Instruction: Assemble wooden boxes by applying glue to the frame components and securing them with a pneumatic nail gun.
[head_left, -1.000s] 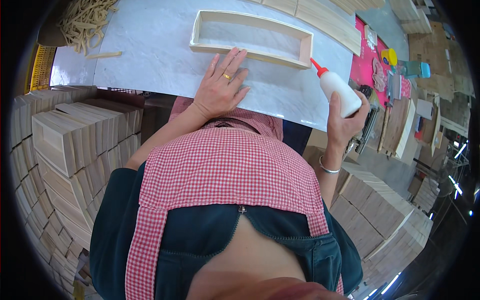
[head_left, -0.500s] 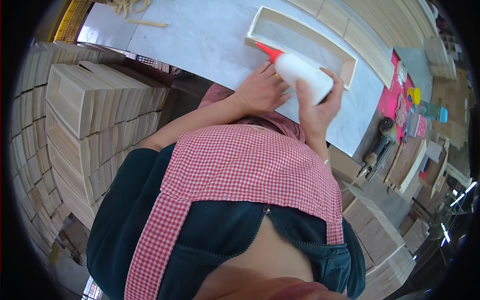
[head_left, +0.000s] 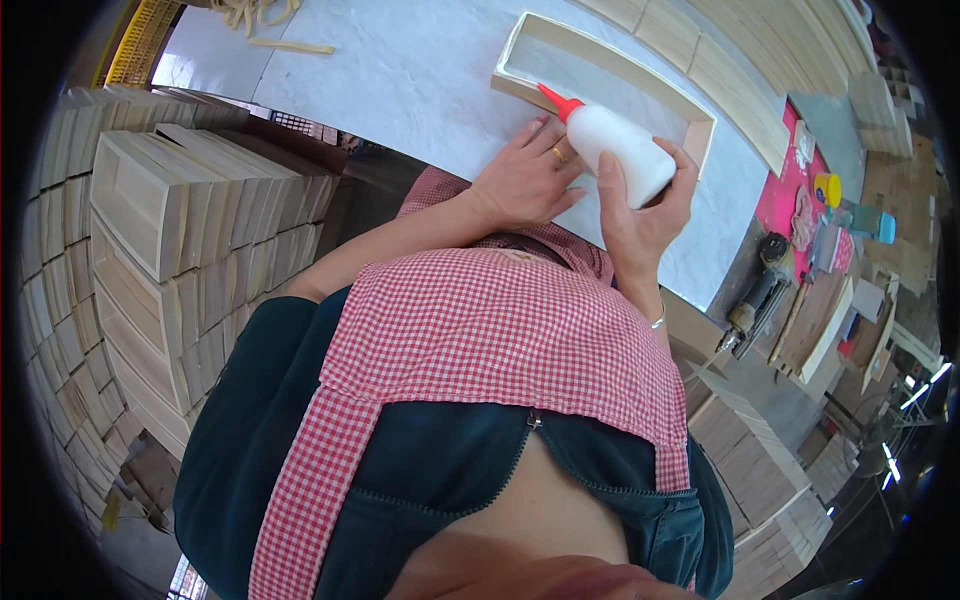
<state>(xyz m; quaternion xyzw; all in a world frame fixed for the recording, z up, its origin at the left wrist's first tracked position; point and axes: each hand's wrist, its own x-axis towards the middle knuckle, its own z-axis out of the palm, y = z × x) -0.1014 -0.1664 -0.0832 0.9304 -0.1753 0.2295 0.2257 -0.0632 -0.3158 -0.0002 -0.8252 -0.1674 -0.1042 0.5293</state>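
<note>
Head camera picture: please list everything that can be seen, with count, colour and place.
Glue bottle: one, white with a red nozzle, held tilted, tip at the near wall of the frame.
Wooden frame: one, pale wood, rectangular, open, on the table beyond the hands.
Table: one, pale grey marbled top.
Wooden slats: several, pale, along the far side of the table.
Stacked wooden boxes: many, pale wood, on the person's left.
Power tool: one, dark, on the right.
Pink mat: one, right end of the table.
Apron: one, red and white check.
Left hand: flat on the table, with a ring.
Right hand: grips the bottle.
</note>
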